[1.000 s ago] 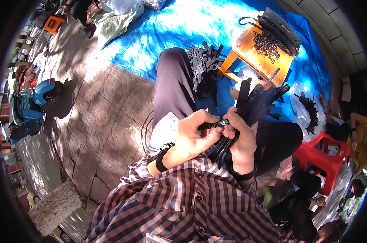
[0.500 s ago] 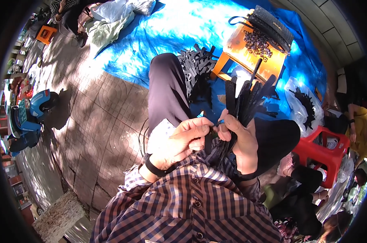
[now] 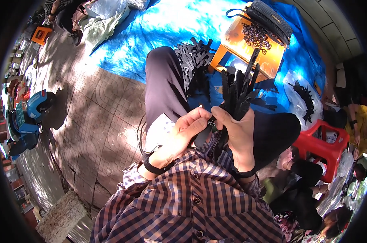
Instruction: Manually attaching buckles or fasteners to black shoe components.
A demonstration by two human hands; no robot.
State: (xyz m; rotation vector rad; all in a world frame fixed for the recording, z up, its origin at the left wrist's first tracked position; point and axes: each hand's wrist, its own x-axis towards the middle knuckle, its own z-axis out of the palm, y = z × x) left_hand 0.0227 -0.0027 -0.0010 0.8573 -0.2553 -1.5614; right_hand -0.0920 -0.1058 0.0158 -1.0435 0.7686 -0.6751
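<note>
One small black piece [image 3: 211, 121] is being pinched between left hand [image 3: 182, 135] and right hand [image 3: 239, 135] — black strips [image 3: 233, 99] being clasped in the latter's grip — alignment probably being helped by steady pressure.

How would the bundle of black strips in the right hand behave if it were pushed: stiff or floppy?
The black strips probably flex only moderately, since they stand out fairly straight beyond the right hand. They may spread apart, as their upper ends fan out. Each looks narrow, so likely light.
</note>
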